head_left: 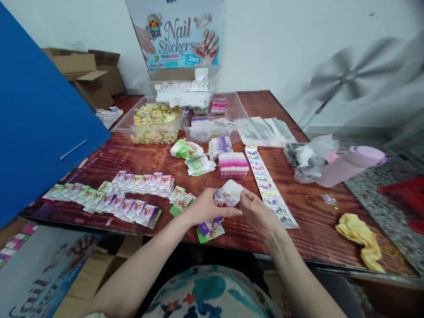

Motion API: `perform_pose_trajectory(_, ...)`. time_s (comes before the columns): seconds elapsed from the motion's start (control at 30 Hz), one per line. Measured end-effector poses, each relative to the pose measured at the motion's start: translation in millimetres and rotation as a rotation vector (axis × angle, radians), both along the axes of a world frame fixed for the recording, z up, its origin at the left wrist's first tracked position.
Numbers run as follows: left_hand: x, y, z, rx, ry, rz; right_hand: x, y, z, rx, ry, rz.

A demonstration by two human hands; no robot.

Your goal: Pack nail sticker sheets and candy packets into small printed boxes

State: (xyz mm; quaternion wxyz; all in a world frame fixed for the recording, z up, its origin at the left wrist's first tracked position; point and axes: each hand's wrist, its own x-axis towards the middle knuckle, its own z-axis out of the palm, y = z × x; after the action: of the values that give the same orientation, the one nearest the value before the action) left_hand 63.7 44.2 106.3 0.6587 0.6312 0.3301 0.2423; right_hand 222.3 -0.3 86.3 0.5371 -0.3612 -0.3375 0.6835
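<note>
A small printed nail sticker packet (227, 196) with a white upper edge is held above the front of the table. My left hand (207, 207) is closed around its left side, thumb stretched along the bottom. At its right edge my right hand (257, 209) pinches with the fingertips. Beneath my hands lie a few purple and green packets (211, 231), partly hidden by them. Just left of my left wrist are more green packets (181, 200). Behind the held packet stands a stack of pink-and-white cards (233, 165), and to the right a long sticker strip (267, 182).
Overlapping rows of packets (102, 199) lie at left. Behind are a clear tub of gold-wrapped candies (154, 117), a tub of cards (216, 119) and plastic sleeves (266, 131). A pink bottle (351, 166) and yellow cloth (358, 236) are right; a fan (349, 78) spins beyond.
</note>
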Motion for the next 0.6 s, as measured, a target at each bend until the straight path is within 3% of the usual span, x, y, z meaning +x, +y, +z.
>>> perform_pose_trajectory(0.23, -1, 0, -3.9, 0.085, 0.098, -0.025, -3, 2, -3.3, -0.048, -0.067, -0.011)
perform_pose_trajectory(0.37, 3, -9, -8.3, 0.285, 0.212, 0.118, -2, 6, -1.8, -0.080, -0.117, -0.048)
perform_pose_trajectory(0.47, 4, -13, -13.4, 0.325, 0.141, 0.222, -2, 8, -2.3, -0.031, -0.129, -0.055)
perform_pose_trajectory(0.6, -1, -13, -18.3, 0.390, -0.010, 0.204, -3, 7, -7.8, -0.011, -0.079, -0.050)
